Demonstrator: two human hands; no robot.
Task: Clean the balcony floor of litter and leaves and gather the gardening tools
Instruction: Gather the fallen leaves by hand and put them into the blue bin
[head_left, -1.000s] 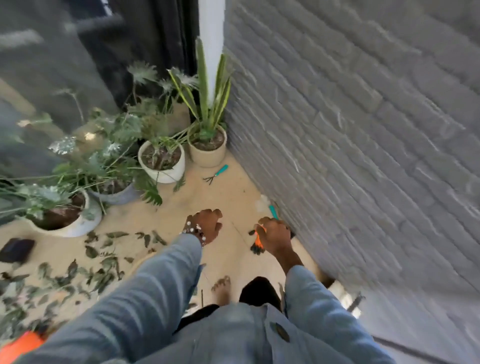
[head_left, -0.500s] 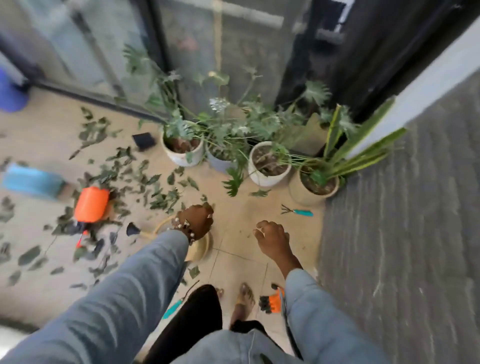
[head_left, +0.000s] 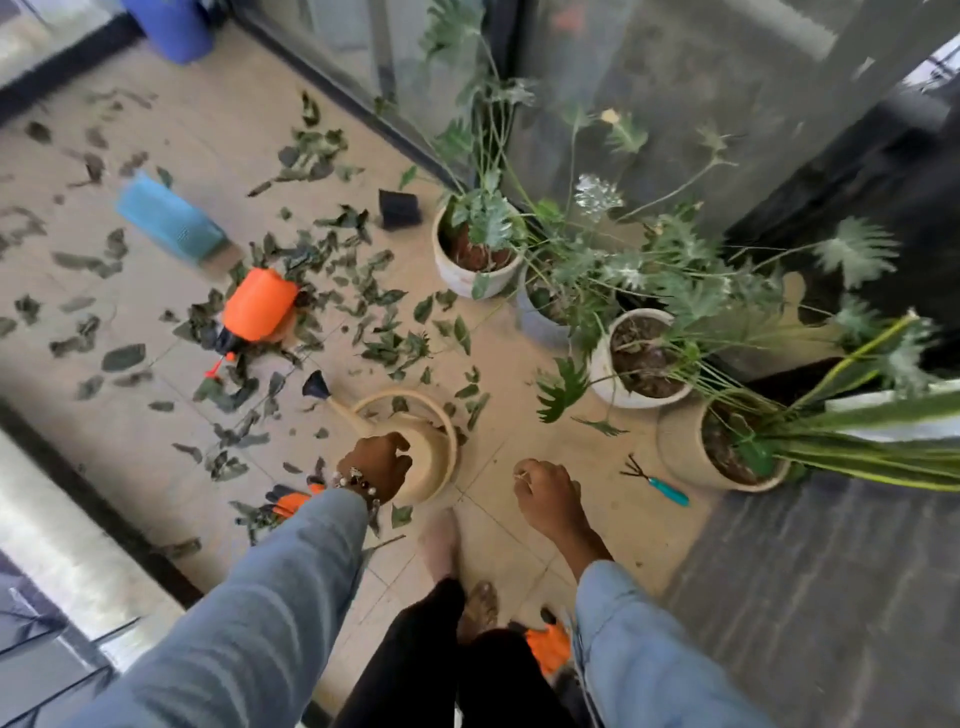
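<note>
Leaf-strewn tiled balcony floor (head_left: 519, 519)

Bare tiles (head_left: 524, 525) between hands; potted plants (head_left: 644, 353) crowd right

Watering can (head_left: 415, 447) between leaves (head_left: 332, 312) left, hand rake (head_left: 657, 480) right
</note>
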